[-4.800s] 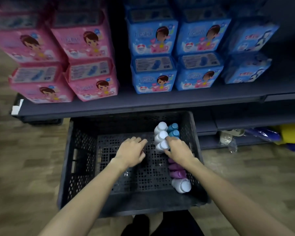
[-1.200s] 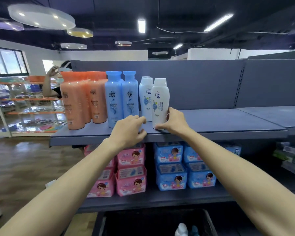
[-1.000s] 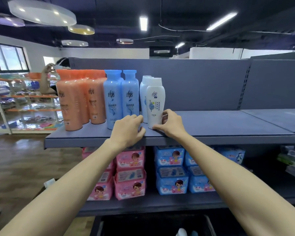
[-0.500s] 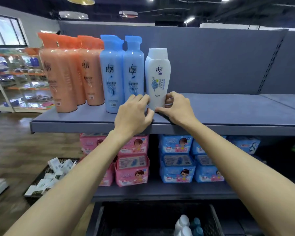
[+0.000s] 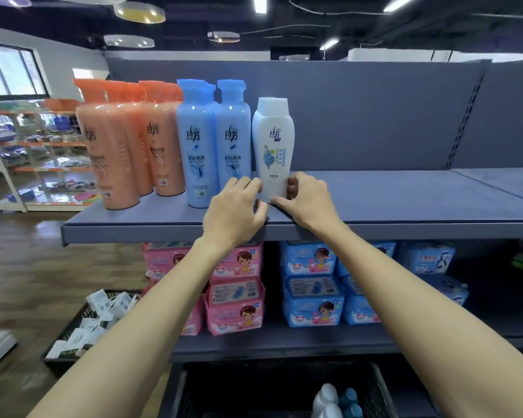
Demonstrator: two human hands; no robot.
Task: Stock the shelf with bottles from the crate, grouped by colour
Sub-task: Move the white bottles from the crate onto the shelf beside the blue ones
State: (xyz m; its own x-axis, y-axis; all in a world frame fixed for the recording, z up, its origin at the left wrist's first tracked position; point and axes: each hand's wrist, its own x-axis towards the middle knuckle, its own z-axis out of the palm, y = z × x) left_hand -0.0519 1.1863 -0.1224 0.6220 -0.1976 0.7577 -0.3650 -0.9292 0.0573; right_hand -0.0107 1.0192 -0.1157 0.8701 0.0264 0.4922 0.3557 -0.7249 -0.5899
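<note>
A white bottle (image 5: 273, 143) stands upright near the front edge of the grey shelf (image 5: 390, 203), with more white bottles lined up behind it. My left hand (image 5: 234, 211) and my right hand (image 5: 307, 199) hold its base from either side with curled fingers. To its left stand two rows of blue bottles (image 5: 215, 140) and several orange bottles (image 5: 127, 146). Below, the black crate (image 5: 284, 387) still holds white bottles (image 5: 326, 396) and teal bottles (image 5: 349, 401).
Pink packs (image 5: 236, 288) and blue packs (image 5: 314, 285) fill the lower shelf. A black basket of small white boxes (image 5: 94, 321) sits on the wooden floor at left. The shelf surface right of the white bottle is bare. Another shelving unit (image 5: 37, 152) stands far left.
The white bottle went from the crate up onto the shelf beside the blue ones. In the last second both hands slid it back in line, and the view drew closer.
</note>
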